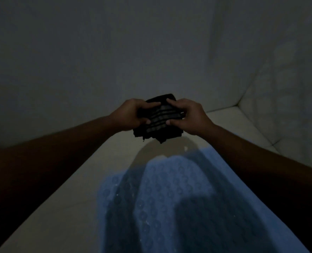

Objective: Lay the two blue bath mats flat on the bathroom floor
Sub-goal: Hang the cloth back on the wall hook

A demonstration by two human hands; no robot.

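Note:
A blue bath mat point(179, 198) with a pattern of small rings lies flat on the pale floor point(63, 207), running from the bottom edge up to mid-frame. Above its far end I hold a small folded dark bundle point(160, 119) with lighter stripes across it. My left hand point(131, 115) grips its left side and my right hand point(190, 117) grips its right side, fingers on top and thumbs toward me. In the dim light I cannot tell what the bundle is. No second blue mat is visible.
A plain wall point(115, 52) rises close ahead. Another tiled wall point(288, 79) meets it at a corner on the right. Shadows of my arms and body fall across the mat. The room is dim.

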